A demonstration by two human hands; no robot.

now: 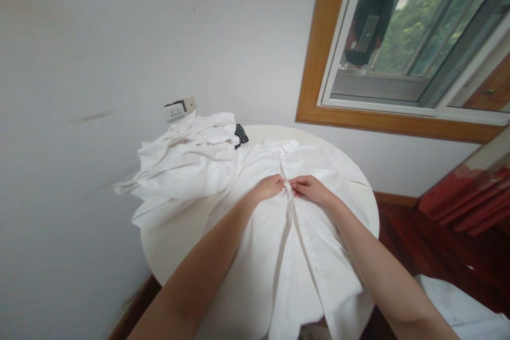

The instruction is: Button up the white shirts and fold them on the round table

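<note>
A white button-up shirt lies front-up on a round white table, its collar pointing away from me. My left hand and my right hand meet at the shirt's front placket, just below the collar. Both hands are closed in a pinch on the placket edges, fingertips almost touching. Below the hands the placket gapes open down toward the hem.
A heap of white garments with a dark striped piece lies on the table's left, against the wall under a power socket. A wood-framed window is at the right. Red fabric and dark wooden floor lie right of the table.
</note>
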